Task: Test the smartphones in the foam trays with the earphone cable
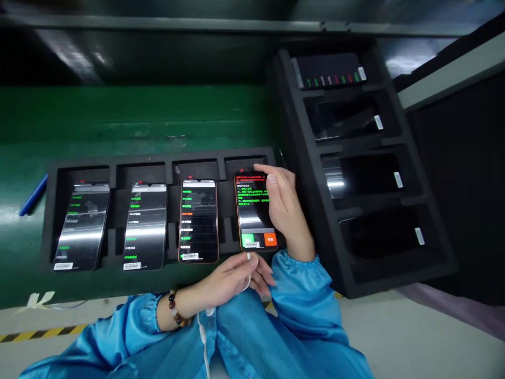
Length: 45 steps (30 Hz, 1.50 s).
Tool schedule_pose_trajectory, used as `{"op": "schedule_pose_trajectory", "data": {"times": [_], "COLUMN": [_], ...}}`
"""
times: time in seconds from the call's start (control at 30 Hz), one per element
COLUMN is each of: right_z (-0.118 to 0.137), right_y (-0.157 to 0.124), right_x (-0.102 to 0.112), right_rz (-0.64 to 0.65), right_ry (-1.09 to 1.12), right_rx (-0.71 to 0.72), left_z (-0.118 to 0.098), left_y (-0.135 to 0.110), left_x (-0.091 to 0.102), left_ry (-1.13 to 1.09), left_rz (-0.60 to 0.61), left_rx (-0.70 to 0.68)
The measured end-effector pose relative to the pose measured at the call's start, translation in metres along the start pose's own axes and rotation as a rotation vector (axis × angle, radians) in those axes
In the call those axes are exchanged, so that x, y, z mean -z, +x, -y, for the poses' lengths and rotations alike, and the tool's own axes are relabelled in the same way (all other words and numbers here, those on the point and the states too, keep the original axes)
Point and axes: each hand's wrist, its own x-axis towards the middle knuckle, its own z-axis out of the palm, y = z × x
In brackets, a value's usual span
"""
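Note:
A smartphone [254,210] with green and red text and a green and an orange button lies over the rightmost compartment of a black foam tray [112,210]. My right hand [286,202] grips its upper right side, index finger stretched by the top edge and thumb bent at the screen; its other fingers are partly hidden. Just below the phone's bottom edge, my left hand [236,273] pinches the small white plug [249,256] of a cable [203,337]. Left of that phone, a smartphone with an orange edge [198,221] and two more smartphones [145,226] [82,226] show test lists.
On the right stands a deeper black foam tray [294,131] with several phones, most with dark screens, in its slots. A blue pen [33,196] lies at the left on the green tabletop [130,116]. Tape strips [40,299] stick to the front edge.

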Motion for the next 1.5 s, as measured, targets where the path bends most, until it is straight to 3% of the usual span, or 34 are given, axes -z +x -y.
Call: {"op": "schedule_pose_trajectory", "data": {"times": [1.5], "right_z": [0.0012], "right_y": [-0.0040], "right_x": [0.0030], "right_rz": [0.018], "right_ry": [0.017], "right_rx": [-0.011], "left_z": [-0.0062], "left_y": [-0.0048], "left_x": [-0.0025], "left_ry": [0.135], "left_rz": [0.013], "left_rx": [0.018]}}
